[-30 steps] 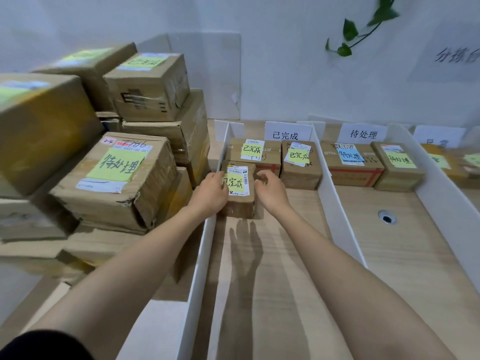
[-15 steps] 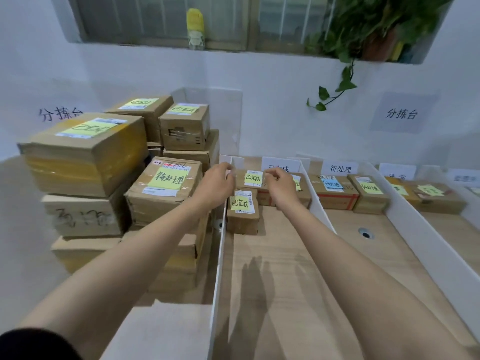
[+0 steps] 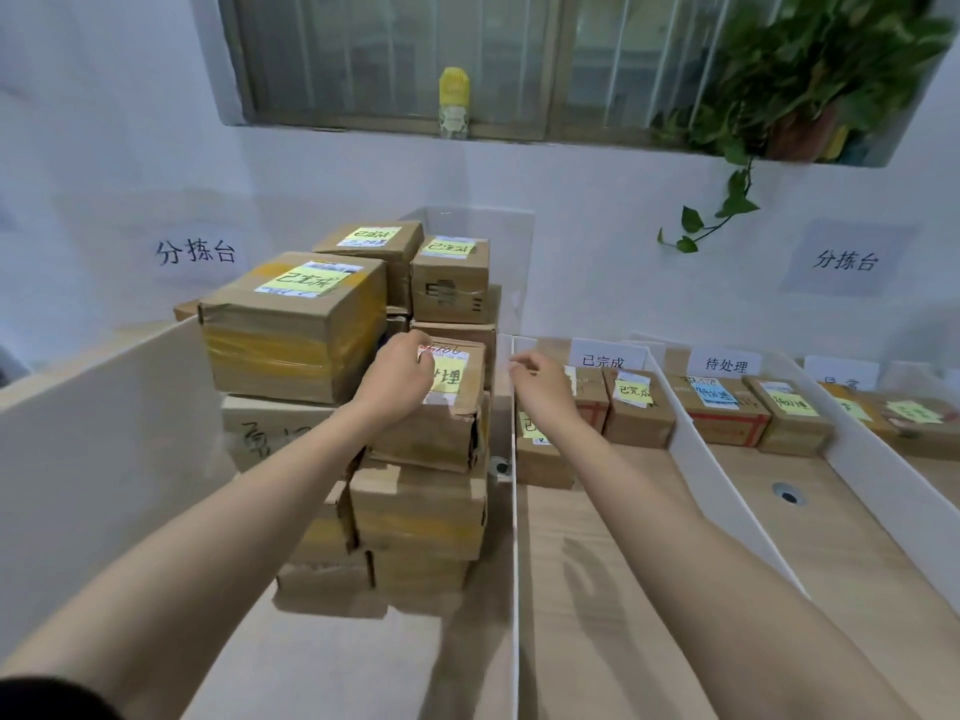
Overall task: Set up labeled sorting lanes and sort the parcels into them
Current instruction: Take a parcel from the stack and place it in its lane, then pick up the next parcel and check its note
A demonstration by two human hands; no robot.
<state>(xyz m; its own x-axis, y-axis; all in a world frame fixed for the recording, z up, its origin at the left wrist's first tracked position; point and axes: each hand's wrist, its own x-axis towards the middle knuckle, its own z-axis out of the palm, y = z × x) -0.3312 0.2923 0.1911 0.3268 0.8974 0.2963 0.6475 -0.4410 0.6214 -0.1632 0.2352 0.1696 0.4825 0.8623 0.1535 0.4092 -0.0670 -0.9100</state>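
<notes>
The desk [image 3: 561, 641] is carrying a white divider [image 3: 515, 537]. Left of the divider a stack of boxes [image 3: 296, 330] is standing, its yellow-noted box [image 3: 431, 433] nearest the divider. The left hand [image 3: 397, 379] is resting on that box with fingers curled; I cannot tell whether it is gripping. Just right of the divider, the right hand [image 3: 543, 389] is hovering, loosely curled and holding nothing, over a small parcel [image 3: 543, 459].
</notes>
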